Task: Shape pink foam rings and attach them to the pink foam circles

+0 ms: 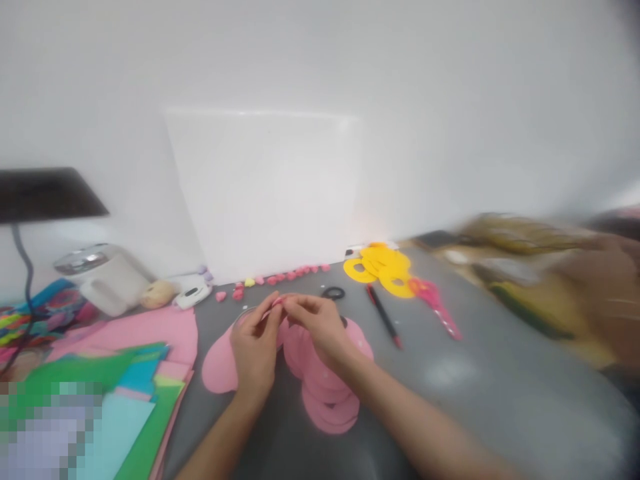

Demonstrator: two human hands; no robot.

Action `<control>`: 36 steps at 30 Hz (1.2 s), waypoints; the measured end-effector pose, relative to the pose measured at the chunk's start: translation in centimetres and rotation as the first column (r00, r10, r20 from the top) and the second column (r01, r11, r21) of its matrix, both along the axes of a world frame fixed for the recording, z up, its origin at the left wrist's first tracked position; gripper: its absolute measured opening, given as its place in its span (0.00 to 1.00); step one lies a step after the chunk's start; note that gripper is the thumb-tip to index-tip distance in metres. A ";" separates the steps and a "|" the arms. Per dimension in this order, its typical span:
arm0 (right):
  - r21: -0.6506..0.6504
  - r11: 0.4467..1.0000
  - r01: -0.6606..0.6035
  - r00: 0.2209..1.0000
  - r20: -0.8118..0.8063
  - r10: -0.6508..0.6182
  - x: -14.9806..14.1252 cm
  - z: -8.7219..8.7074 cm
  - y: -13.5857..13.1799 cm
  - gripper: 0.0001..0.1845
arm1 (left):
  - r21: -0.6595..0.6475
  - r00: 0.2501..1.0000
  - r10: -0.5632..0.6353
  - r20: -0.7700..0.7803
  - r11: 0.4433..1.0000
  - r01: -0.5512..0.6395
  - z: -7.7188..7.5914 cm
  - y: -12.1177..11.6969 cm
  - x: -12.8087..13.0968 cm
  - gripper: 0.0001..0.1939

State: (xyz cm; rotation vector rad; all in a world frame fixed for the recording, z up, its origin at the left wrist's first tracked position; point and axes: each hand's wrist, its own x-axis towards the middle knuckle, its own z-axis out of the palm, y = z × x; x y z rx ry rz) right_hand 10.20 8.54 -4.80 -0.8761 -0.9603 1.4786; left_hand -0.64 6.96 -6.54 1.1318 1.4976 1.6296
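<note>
My left hand [255,350] and my right hand [323,327] meet over the table, fingertips pinched together around a small pink piece [279,302]. It is mostly covered by the fingers and too blurred to name. Beneath the left hand lies a rounded pink cutout [219,365]. Several overlapping pink cutouts [330,415] spread under my right hand and wrist. A black ring [333,293] rests just beyond the right hand. Small pink pieces, some heart-like, form a row [291,275] behind both hands.
Yellow cutouts [385,267], a black-and-red pen [384,317] and pink scissors [436,309] lie to the right. Coloured sheets [133,407] cover the left side. A white mug [117,280] and a white board [270,193] stand at the back. Blurred items [530,293] edge the right.
</note>
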 end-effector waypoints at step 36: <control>-0.051 0.999 -0.013 0.998 -0.064 0.010 0.4 0.2 0.8 0.16 | -0.026 0.992 -0.118 0.040 0.992 0.119 0.8 0.2 -0.3 0.18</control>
